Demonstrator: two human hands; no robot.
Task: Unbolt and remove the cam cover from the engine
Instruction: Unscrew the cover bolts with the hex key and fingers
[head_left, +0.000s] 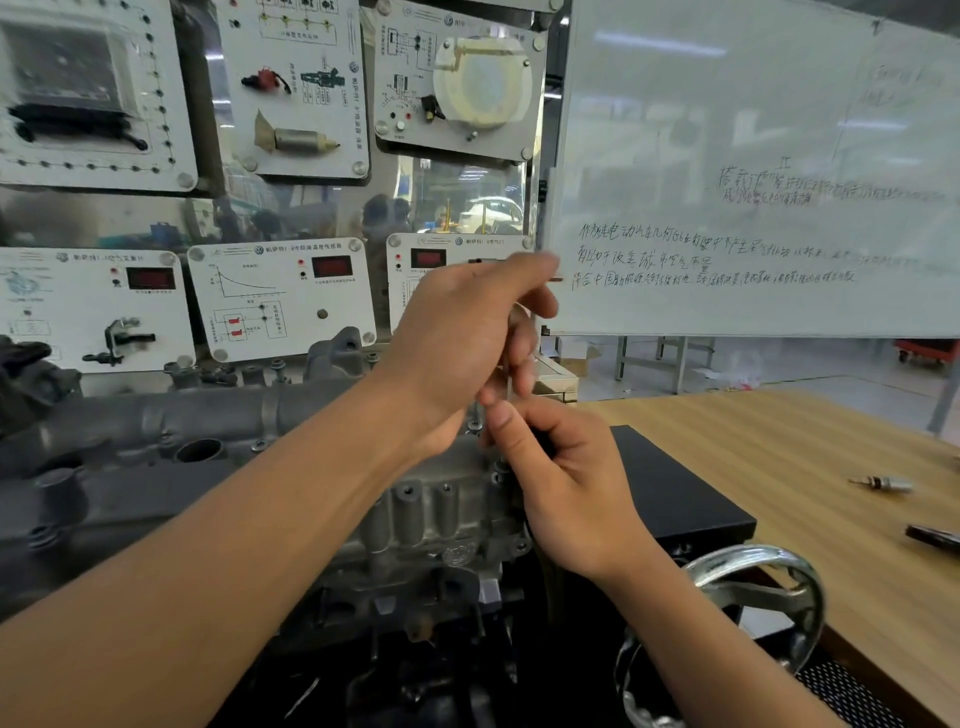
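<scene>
Wood bench (779, 467); L hand (457, 332), R hand (566, 483) grip thin rod (509, 384) over cast cam cover (208, 410).

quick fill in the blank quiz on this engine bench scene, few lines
The left hand and right hand hold a thin tool over the grey ____.
The table is made of ____.
The handwheel sits at the lower ____ of the view.
Handwriting covers the ____ behind the table.
Missing: engine; wood; right; whiteboard.
</scene>
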